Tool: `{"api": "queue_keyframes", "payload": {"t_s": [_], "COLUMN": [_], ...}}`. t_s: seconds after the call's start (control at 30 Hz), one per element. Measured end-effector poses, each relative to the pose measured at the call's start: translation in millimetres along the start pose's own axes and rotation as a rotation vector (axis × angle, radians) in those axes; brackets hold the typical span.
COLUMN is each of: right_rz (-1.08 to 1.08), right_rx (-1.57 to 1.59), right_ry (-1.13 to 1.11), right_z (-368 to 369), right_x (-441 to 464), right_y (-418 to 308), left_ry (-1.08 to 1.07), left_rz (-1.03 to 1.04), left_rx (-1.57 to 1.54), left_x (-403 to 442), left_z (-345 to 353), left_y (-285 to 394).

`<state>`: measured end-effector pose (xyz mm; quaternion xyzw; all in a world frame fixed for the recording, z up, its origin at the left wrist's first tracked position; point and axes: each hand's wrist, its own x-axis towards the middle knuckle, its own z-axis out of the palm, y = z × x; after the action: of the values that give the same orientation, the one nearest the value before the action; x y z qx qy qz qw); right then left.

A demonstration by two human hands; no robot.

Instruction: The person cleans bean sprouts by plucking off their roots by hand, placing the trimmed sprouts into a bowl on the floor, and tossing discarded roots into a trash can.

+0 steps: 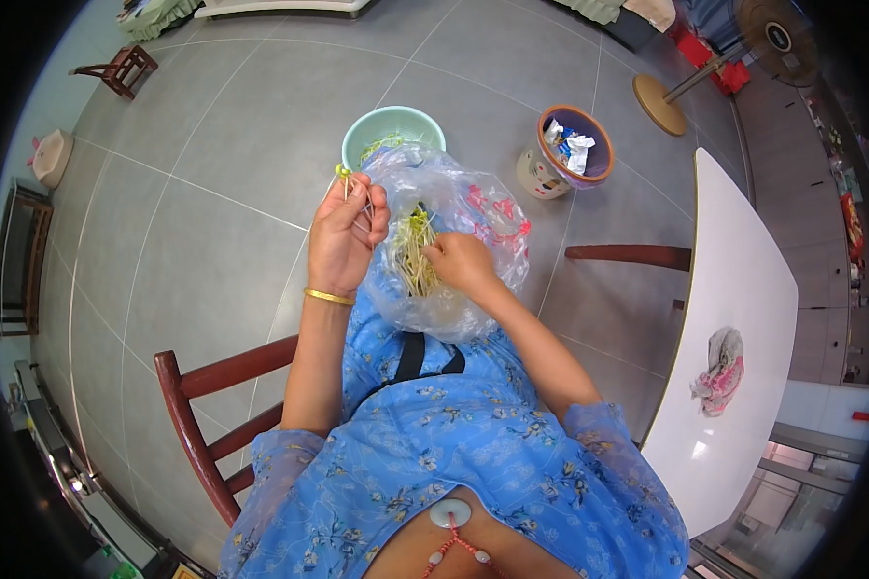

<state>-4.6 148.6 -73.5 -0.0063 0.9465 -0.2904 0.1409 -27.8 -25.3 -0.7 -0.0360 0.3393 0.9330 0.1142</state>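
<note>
Your pendant (441, 512), 6 o'clock in head view | your left hand (346, 232) pinches a few sprouts (343, 172) | sprout bundle (414, 253) in clear bag (488, 205), axis 12-to-6, lies at 9 o'clock from your nearer right hand (462, 263), touching; whether it grips, cannot tell

Sprouts (416, 255) lay in a bag (477, 207) on the lap (497, 372), a basin (396, 122) ahead, a bin (543, 176) right of it, a cloth (721, 371) on the counter (736, 246) farther right.
</note>
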Motion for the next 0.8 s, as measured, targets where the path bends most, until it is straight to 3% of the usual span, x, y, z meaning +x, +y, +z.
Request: {"api": "queue_keyframes", "payload": {"t_s": [0.13, 0.5, 0.6, 0.73, 0.8], "right_rz": [0.040, -0.015, 0.016, 0.011, 0.017], "right_rx": [-0.137, 0.485, 0.602, 0.600, 0.374], "right_ry": [-0.008, 0.226, 0.197, 0.223, 0.244], "right_z": [20.2, -22.4, -33.6, -45.9, -45.3], "right_x": [10.5, -45.6, -53.9, -60.7, -55.6], "right_y": [8.8, 12.3, 9.3, 6.9, 14.8], "left_ry": [-0.035, -0.002, -0.027, -0.022, -0.020], "left_rz": [-0.063, -0.160, -0.208, -0.245, -0.235], "left_rx": [-0.011, 0.198, 0.304, 0.394, 0.401], "left_x": [1.6, -1.2, -5.8, -11.5, -11.7], "left_z": [-8.1, -8.1, -7.1, -5.3, -5.1], "left_y": [-0.5, -12.4, -16.2, -20.1, -22.4]}}
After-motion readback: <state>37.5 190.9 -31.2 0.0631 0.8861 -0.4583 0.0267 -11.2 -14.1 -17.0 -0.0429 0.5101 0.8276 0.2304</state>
